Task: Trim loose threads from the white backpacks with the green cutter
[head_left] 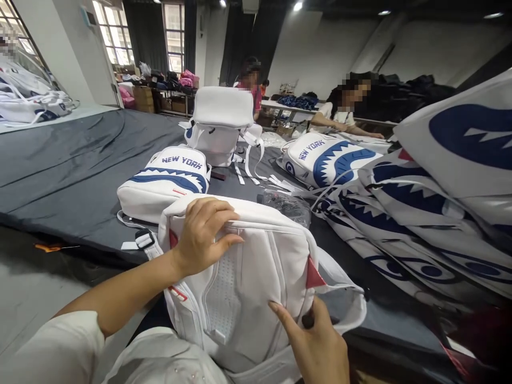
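Note:
A white backpack (248, 266) stands in front of me with its mesh-padded back panel facing me and red corner tabs at its sides. My left hand (206, 229) curls over the top edge of this backpack, fingers pressed against the panel. My right hand (316, 341) is low at the bag's right side, thumb and fingers closed on a white shoulder strap (344, 314).
On the grey-covered table (72, 170), a white "NEW YORK" shark-mouth backpack (166, 181) lies behind mine. Another bag (220, 125) stands upright farther back. A pile of the same bags (420, 213) fills the right. Two people sit at the far side.

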{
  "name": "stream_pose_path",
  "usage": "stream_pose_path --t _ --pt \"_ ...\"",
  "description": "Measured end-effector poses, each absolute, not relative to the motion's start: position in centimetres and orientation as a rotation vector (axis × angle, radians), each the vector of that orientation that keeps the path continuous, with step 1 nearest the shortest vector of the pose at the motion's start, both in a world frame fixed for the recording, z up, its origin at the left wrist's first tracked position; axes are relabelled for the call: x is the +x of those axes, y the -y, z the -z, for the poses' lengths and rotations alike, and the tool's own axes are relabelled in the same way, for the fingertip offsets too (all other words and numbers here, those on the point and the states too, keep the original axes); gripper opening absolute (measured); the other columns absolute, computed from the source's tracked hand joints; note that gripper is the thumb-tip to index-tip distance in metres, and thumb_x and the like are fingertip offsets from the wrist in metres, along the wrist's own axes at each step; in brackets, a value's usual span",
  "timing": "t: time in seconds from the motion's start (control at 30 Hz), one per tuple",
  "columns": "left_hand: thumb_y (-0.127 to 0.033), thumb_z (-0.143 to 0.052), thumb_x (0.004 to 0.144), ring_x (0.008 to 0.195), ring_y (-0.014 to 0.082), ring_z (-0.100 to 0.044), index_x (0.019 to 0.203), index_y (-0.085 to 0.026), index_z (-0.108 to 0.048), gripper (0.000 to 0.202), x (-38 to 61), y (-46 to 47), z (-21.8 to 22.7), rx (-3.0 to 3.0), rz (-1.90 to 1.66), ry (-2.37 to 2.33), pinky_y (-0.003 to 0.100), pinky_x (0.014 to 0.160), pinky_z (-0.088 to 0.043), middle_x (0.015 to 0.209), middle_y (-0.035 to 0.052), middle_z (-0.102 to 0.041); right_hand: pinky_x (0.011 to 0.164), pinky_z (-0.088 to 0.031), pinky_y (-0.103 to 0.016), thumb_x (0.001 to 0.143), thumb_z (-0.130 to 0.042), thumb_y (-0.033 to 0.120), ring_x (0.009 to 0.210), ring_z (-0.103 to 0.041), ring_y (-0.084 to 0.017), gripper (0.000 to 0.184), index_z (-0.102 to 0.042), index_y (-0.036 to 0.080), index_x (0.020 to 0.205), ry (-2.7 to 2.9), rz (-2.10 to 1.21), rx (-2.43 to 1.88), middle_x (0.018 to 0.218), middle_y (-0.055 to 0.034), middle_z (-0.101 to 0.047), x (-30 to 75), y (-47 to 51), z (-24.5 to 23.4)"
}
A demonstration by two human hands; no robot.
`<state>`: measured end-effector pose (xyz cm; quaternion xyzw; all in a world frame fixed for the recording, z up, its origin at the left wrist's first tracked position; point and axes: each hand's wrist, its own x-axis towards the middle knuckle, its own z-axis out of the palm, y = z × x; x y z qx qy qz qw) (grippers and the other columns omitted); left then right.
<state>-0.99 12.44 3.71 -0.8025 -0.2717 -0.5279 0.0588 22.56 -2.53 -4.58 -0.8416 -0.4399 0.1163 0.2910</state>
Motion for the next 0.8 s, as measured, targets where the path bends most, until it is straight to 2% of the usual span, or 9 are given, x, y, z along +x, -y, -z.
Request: stream_pose_path --t 0.2,0.33,0.43,0.53,0.6,0.67,0.73,0.8 --pt "-0.040 -0.069 0.091 0.101 0.0214 -0.060 0.099 -0.022 -0.061 0.021 0.4 -13.0 -3.1 -2.513 1.587 0.930 0.039 0.091 -0.040 0.102 0.0044 -0.069 0.057 -0.047 -0.033 0.066 -0.061 0.085 0.066 -0.066 -0.029 0.070 -0.061 0.027 0.105 1.150 -0.326 -2.255 0.073 -0.0046 -0.072 22.5 2.4 5.3" --pt "-0.028 -0.061 0.097 0.099 0.0192 -0.059 0.097 -0.022 -0.064 0.007 0.4 -13.2 -3.9 -2.608 1.544 0.984 0.037 0.088 -0.039 0.103 0.0025 -0.069 0.058 -0.047 -0.034 0.066 -0.059 0.086 0.068 -0.066 -0.030 0.073 -0.061 0.027 0.110 1.156 -0.343 -2.260 0.076 -0.0047 -0.072 22.6 2.1 5.6" --pt "-0.021 -0.062 0.095 0.099 0.0193 -0.057 0.094 -0.021 -0.064 0.002 0.3 -13.7 -4.6 -2.723 1.387 1.008 0.037 0.087 -0.039 0.105 0.0022 -0.067 0.059 -0.047 -0.034 0.066 -0.057 0.087 0.069 -0.066 -0.031 0.075 -0.061 0.026 0.110 1.158 -0.336 -2.286 0.075 -0.0054 -0.071 22.7 1.8 6.0" --pt "-0.020 -0.067 0.091 0.095 0.0203 -0.056 0.090 -0.019 -0.063 0.004 0.5 -14.4 -5.0 -2.809 1.269 1.036 0.037 0.084 -0.040 0.103 0.0028 -0.065 0.060 -0.047 -0.035 0.064 -0.056 0.089 0.071 -0.066 -0.032 0.081 -0.061 0.024 0.113 1.157 -0.335 -2.305 0.078 -0.0076 -0.071 22.8 1.4 6.0" --pt "-0.021 -0.067 0.091 0.090 0.0193 -0.057 0.085 -0.019 -0.060 0.010 0.9 -14.8 -5.0 -2.815 1.423 0.998 0.035 0.081 -0.042 0.096 0.0026 -0.064 0.061 -0.048 -0.036 0.064 -0.055 0.088 0.074 -0.067 -0.033 0.084 -0.060 0.023 0.117 1.158 -0.364 -2.311 0.083 -0.0098 -0.073 22.7 1.1 5.8" --pt "-0.023 -0.066 0.093 0.087 0.0174 -0.059 0.081 -0.018 -0.058 0.014 1.2 -15.0 -4.8 -2.762 1.731 0.892 0.033 0.080 -0.045 0.091 0.0024 -0.063 0.061 -0.048 -0.037 0.065 -0.055 0.086 0.075 -0.067 -0.033 0.084 -0.060 0.021 0.117 1.158 -0.411 -2.319 0.085 -0.0107 -0.073 22.7 0.9 5.6" --pt "-0.026 -0.064 0.095 0.089 0.0171 -0.061 0.084 -0.019 -0.060 0.014 1.7 -15.0 -4.4 -2.706 1.866 0.738 0.033 0.083 -0.047 0.092 0.0033 -0.065 0.062 -0.048 -0.037 0.066 -0.056 0.084 0.074 -0.066 -0.033 0.080 -0.060 0.021 0.116 1.148 -0.442 -2.314 0.084 -0.0103 -0.072 22.7 0.7 5.5" --pt "-0.033 -0.066 0.094 0.100 0.0207 -0.061 0.099 -0.020 -0.065 0.015 2.2 -14.8 -4.0 -2.698 1.672 0.611 0.039 0.092 -0.045 0.104 0.0066 -0.068 0.062 -0.048 -0.036 0.067 -0.058 0.080 0.075 -0.066 -0.032 0.077 -0.061 0.021 0.116 1.140 -0.448 -2.297 0.086 -0.0104 -0.073 22.8 0.5 5.6"
